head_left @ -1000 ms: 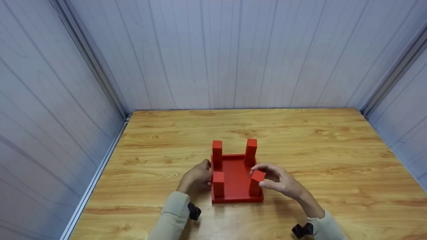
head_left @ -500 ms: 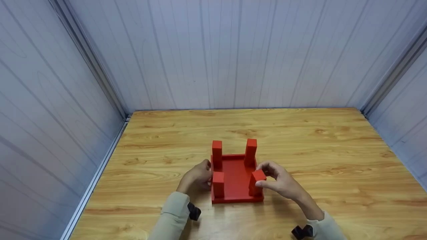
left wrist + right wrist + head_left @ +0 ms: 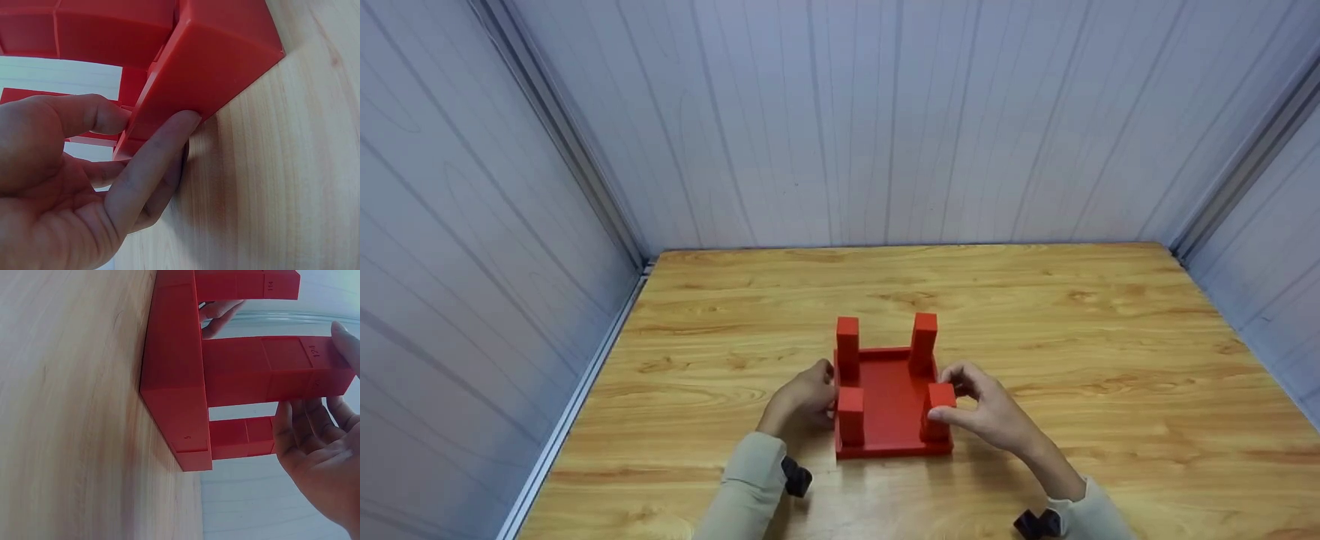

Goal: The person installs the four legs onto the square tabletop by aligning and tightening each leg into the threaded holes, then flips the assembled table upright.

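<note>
A shallow red tray-like base (image 3: 894,451) lies on the table, with a square red post rising at each corner. My left hand (image 3: 806,394) pinches its left side wall; in the left wrist view the thumb (image 3: 109,117) lies at the wall's inner edge and the fingers press the outer face. At the near right corner, my right hand (image 3: 997,416) holds the upper part of a red post (image 3: 936,427) between thumb and fingers. That post stands upright, its foot inside the base's corner. The near left post (image 3: 851,421) and far right post (image 3: 922,346) stand untouched.
The base sits on a wood-grain table (image 3: 735,322) near the person. Pale panel walls (image 3: 855,127) rise behind and on both sides. Black wrist-worn devices (image 3: 796,476) sit at both cuffs.
The near right post has turned from slightly skewed to square with the base. My right thumb has shifted left across its near face. The left hand stays put.
</note>
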`<state>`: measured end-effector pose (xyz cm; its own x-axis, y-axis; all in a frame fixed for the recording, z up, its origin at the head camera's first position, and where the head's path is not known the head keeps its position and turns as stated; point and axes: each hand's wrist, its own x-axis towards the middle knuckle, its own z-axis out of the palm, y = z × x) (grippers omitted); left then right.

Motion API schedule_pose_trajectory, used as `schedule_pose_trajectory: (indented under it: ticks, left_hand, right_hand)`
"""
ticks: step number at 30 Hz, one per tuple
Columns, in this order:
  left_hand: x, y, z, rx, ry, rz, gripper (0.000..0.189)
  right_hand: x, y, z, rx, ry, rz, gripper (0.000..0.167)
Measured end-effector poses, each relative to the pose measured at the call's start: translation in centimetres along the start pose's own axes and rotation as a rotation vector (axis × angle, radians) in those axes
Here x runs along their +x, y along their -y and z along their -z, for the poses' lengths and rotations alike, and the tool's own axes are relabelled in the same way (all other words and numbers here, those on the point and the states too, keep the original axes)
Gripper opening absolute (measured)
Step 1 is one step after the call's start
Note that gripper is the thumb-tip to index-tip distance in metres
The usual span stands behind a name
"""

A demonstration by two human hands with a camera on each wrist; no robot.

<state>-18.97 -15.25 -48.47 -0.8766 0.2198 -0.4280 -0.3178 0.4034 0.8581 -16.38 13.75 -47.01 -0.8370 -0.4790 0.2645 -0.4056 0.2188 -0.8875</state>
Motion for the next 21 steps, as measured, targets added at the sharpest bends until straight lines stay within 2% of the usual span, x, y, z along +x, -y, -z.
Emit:
schedule_pose_trajectory:
  ticks: [5,10,13,17,21]
  left_hand:
    - [-0.1,0.0,-0.1,-0.031,-0.003,-0.015,0.029]
    - [-0.1,0.1,-0.1,-0.060,0.011,-0.017,0.028]
    - [0.0,0.1,0.1,0.045,0.001,-0.034,0.027]
    - [-0.1,0.0,0.4,0.192,-0.020,-0.056,0.025]
    - [0.0,0.0,0.4,0.197,-0.025,-0.057,0.025]
  right_hand:
    - [0.0,-0.1,0.3,0.024,0.068,0.039,0.032]
    - [0.1,-0.1,0.9,0.240,0.199,0.083,0.035]
    - [0.3,-0.2,1.3,0.366,0.274,0.145,0.039]
    - [0.6,-0.3,1.4,0.420,0.326,0.207,0.041]
    - [0.5,-0.5,1.3,0.412,0.315,0.196,0.040]
